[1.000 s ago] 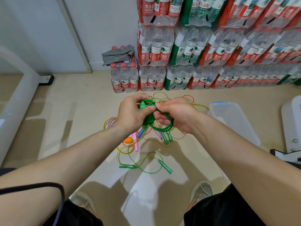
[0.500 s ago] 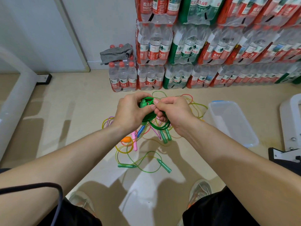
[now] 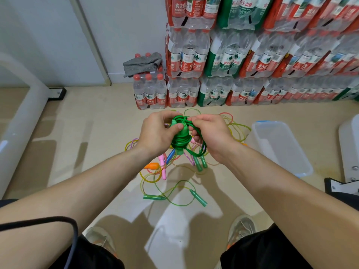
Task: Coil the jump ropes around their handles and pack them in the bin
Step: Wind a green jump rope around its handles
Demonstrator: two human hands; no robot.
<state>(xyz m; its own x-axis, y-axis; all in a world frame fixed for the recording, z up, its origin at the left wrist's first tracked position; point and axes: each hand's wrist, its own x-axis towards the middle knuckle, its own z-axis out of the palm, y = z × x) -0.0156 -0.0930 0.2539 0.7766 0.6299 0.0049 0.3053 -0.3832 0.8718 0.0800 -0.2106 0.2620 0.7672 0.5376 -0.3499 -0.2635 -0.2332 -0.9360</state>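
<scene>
A dark green jump rope (image 3: 181,137) is held up between both hands, its cord wound round its paired handles. My left hand (image 3: 155,133) grips the handles from the left. My right hand (image 3: 209,135) pinches the cord near the top, and a loose loop hangs below it. On the floor under the hands lies a tangle of other jump ropes (image 3: 155,171) in yellow, pink, blue and orange. A light green rope (image 3: 174,197) lies nearest to me. The clear plastic bin (image 3: 303,167) stands on the floor to the right.
Stacked packs of water bottles (image 3: 233,61) line the back wall, with a grey cloth (image 3: 142,64) on one pack. A white frame (image 3: 19,113) runs along the left. A white device (image 3: 349,152) stands at the far right. My shoes (image 3: 242,228) are at the bottom.
More cord is wound round the green handles and the hanging loop is shorter. Both hands have stayed close together above the pile.
</scene>
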